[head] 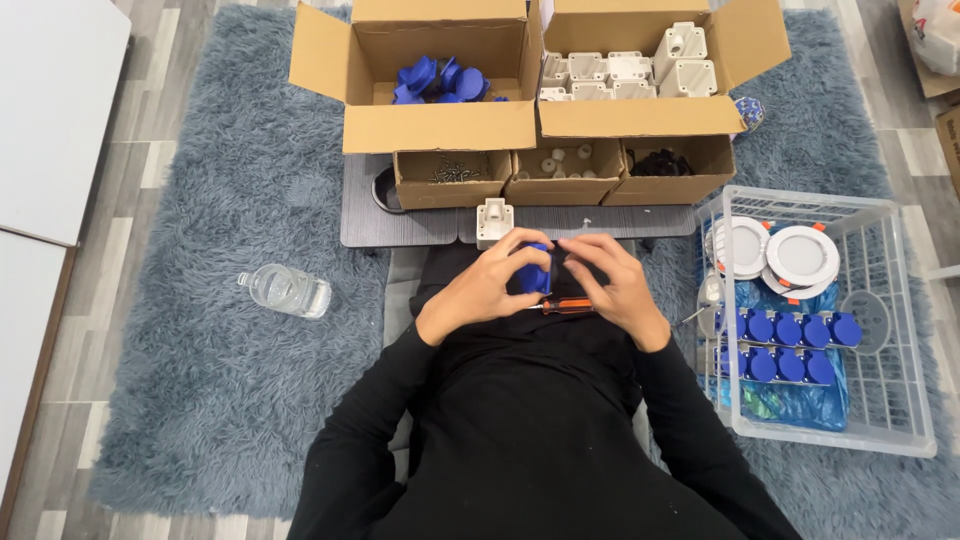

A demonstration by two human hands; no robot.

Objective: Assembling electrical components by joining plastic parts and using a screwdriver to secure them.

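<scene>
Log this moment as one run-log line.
left hand: grips blue plastic part | right hand: fingertips on same part | screwdriver: lies under hands

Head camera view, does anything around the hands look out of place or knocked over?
One thing: a clear plastic bottle lies on its side on the grey shaggy rug, left of the hands and apart from the boxes. Nothing looks spilled. The blue parts in the white basket sit in neat rows.

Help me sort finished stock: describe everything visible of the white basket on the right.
The white basket is slotted plastic, rectangular and open-topped, standing on the grey shaggy rug. Inside lie round white discs at the far end and two rows of blue capped parts on blue plastic film. Neither hand touches it.
</scene>
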